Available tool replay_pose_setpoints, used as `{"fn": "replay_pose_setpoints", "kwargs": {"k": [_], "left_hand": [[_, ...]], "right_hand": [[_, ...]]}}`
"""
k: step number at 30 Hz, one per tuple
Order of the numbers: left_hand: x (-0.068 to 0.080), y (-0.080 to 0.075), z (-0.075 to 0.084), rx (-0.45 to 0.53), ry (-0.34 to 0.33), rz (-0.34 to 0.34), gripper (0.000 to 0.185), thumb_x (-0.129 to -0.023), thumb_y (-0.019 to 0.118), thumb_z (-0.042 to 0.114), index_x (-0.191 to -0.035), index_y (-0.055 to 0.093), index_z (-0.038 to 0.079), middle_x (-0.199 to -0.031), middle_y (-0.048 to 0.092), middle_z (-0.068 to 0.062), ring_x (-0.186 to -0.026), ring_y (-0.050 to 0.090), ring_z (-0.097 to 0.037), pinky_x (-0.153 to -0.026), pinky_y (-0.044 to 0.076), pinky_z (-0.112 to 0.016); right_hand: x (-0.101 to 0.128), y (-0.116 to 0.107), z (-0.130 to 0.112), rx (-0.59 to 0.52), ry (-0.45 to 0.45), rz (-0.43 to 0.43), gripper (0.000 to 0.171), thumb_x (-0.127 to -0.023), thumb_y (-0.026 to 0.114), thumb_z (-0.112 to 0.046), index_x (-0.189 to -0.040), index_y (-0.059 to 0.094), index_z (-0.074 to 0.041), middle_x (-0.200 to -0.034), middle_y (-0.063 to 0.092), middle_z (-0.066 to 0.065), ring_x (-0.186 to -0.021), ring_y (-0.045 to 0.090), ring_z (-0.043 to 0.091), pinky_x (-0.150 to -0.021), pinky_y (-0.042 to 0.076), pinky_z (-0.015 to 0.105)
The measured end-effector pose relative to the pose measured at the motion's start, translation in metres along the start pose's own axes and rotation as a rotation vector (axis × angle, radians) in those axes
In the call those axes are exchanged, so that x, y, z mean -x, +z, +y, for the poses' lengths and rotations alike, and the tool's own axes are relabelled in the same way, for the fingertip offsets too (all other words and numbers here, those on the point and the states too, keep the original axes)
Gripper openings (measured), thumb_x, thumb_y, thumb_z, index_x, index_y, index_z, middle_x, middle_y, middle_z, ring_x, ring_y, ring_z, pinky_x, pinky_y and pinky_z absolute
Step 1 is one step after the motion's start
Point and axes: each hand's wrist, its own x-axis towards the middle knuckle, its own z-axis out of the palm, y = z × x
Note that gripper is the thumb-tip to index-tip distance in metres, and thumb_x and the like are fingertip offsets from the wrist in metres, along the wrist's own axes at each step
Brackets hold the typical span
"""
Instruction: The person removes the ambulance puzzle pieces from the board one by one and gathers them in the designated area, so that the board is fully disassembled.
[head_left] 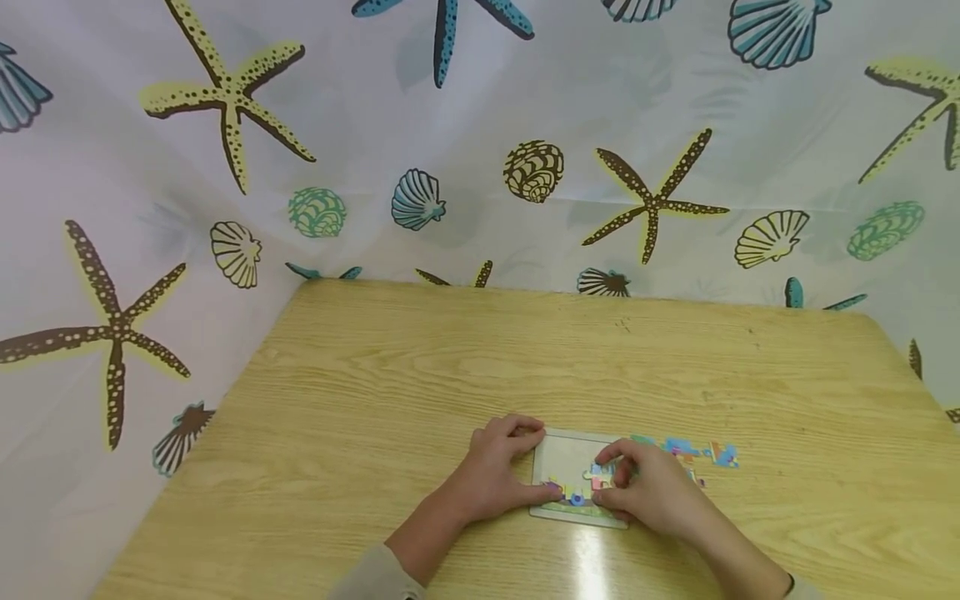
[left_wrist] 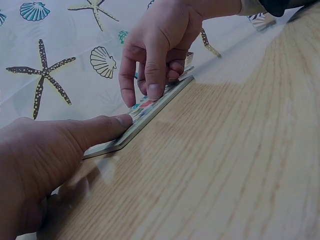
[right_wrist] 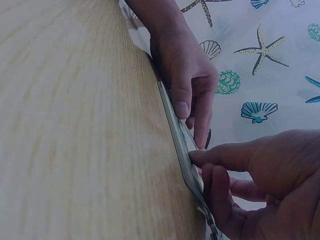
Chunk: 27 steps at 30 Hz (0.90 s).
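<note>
A shallow puzzle tray [head_left: 561, 454] lies flat on the wooden table, with several colourful pieces along its near side. My left hand [head_left: 497, 471] is at the tray's left side. Its thumb rests over the near-left pieces, and its index finger touches the far-left corner. Over the tray's right part, my right hand [head_left: 660, 492] holds a puzzle piece [head_left: 597, 477] in blue and pink between thumb and index finger. In the left wrist view, the right fingertips reach down to the tray's surface. The right hand covers the tray's right edge in the head view.
Loose puzzle pieces [head_left: 681, 448] lie right of the tray, partly behind my right hand. Another loose piece [head_left: 724, 454] sits farther right. A white cloth [head_left: 480, 167] printed with starfish and shells hangs behind the table [head_left: 420, 358] and along its sides.
</note>
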Motion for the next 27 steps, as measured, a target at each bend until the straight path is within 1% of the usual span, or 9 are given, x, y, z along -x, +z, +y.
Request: {"fn": "replay_pose_setpoints", "kwargs": {"k": [4,7,8,11,14,18,21,23,27], "left_hand": [[0.000,0.001,-0.001,0.006,-0.008,-0.005,0.085,-0.070,0.067,0.062,-0.133,0.050,0.007,-0.131,0.042,0.007,-0.120,0.035,-0.015,-0.090,0.026,-0.040],[0.000,0.001,-0.001,0.003,0.003,-0.007,0.084,-0.071,0.067,0.062,-0.133,0.050,0.007,-0.131,0.043,0.007,-0.119,0.036,-0.015,-0.090,0.026,-0.041],[0.000,0.001,-0.001,-0.003,0.009,-0.006,0.084,-0.071,0.067,0.062,-0.133,0.050,0.008,-0.131,0.043,0.007,-0.120,0.036,-0.016,-0.090,0.026,-0.042],[0.000,0.000,0.000,-0.008,0.015,-0.004,0.084,-0.071,0.067,0.062,-0.133,0.050,0.008,-0.130,0.043,0.006,-0.119,0.037,-0.016,-0.089,0.027,-0.043],[0.000,-0.002,0.000,-0.009,0.011,-0.001,0.083,-0.071,0.067,0.061,-0.132,0.051,0.007,-0.130,0.043,0.006,-0.119,0.037,-0.016,-0.090,0.026,-0.043],[-0.001,-0.004,0.001,-0.005,0.009,-0.004,0.083,-0.071,0.068,0.061,-0.133,0.050,0.008,-0.130,0.043,0.006,-0.119,0.037,-0.016,-0.091,0.026,-0.043],[-0.001,-0.004,0.001,-0.005,0.011,-0.006,0.084,-0.071,0.068,0.061,-0.133,0.050,0.008,-0.130,0.044,0.006,-0.120,0.037,-0.017,-0.092,0.026,-0.045],[-0.001,-0.004,0.001,-0.003,0.008,-0.010,0.084,-0.070,0.068,0.062,-0.133,0.050,0.008,-0.130,0.044,0.005,-0.120,0.037,-0.017,-0.092,0.026,-0.046],[0.000,-0.004,0.002,0.005,-0.005,-0.021,0.085,-0.070,0.068,0.061,-0.133,0.049,0.007,-0.131,0.043,0.006,-0.120,0.036,-0.016,-0.092,0.025,-0.044]], "right_hand": [[0.000,0.000,-0.003,0.082,0.022,0.068,0.034,-0.071,0.080,-0.026,-0.099,0.062,-0.020,-0.090,0.051,0.004,-0.067,0.046,0.016,-0.055,0.040,0.028],[0.002,0.000,-0.004,0.090,0.014,0.095,0.027,-0.073,0.079,-0.021,-0.096,0.063,-0.022,-0.094,0.052,0.003,-0.068,0.048,0.015,-0.056,0.042,0.028],[0.002,0.000,-0.003,0.089,0.002,0.095,0.025,-0.075,0.077,-0.019,-0.095,0.063,-0.022,-0.093,0.053,0.002,-0.067,0.049,0.014,-0.056,0.043,0.027],[0.004,0.000,-0.004,0.084,-0.048,0.082,0.021,-0.079,0.073,-0.013,-0.097,0.064,-0.019,-0.084,0.058,-0.003,-0.066,0.052,0.012,-0.057,0.044,0.026],[0.005,-0.001,-0.006,0.083,-0.085,0.063,0.020,-0.082,0.070,-0.011,-0.100,0.066,-0.018,-0.077,0.061,-0.005,-0.064,0.054,0.010,-0.056,0.044,0.025],[0.006,-0.003,-0.010,0.060,-0.095,0.051,0.018,-0.087,0.063,-0.011,-0.103,0.067,-0.018,-0.083,0.063,-0.006,-0.068,0.057,0.012,-0.056,0.046,0.026],[0.007,-0.005,-0.010,0.006,-0.088,0.041,0.017,-0.090,0.059,-0.012,-0.104,0.067,-0.017,-0.089,0.066,-0.005,-0.076,0.061,0.014,-0.062,0.048,0.027],[0.007,-0.007,-0.009,-0.045,-0.089,0.036,0.016,-0.091,0.058,-0.015,-0.104,0.068,-0.014,-0.093,0.066,-0.003,-0.076,0.061,0.016,-0.062,0.048,0.027],[0.010,-0.015,0.000,-0.258,-0.050,-0.032,0.025,-0.092,0.058,-0.020,-0.111,0.063,-0.005,-0.102,0.062,0.010,-0.078,0.064,0.022,-0.065,0.051,0.030]]}}
